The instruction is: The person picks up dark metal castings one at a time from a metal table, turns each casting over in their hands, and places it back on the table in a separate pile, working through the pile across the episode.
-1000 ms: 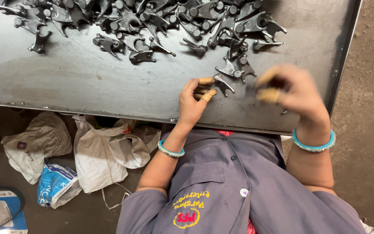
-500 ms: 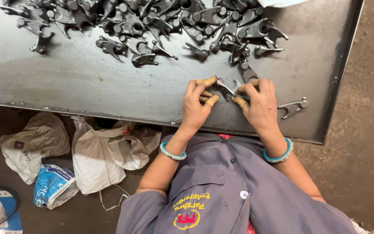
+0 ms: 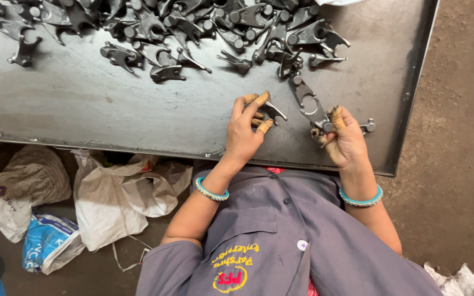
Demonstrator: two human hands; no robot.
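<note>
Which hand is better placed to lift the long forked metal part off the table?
Right. The right hand already grips the long forked metal part at its near end; the left hand rests on a smaller part beside it.

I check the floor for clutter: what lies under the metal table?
Under the metal table lie crumpled plastic bags and a blue packet. The floor further back is covered by the tabletop.
</note>
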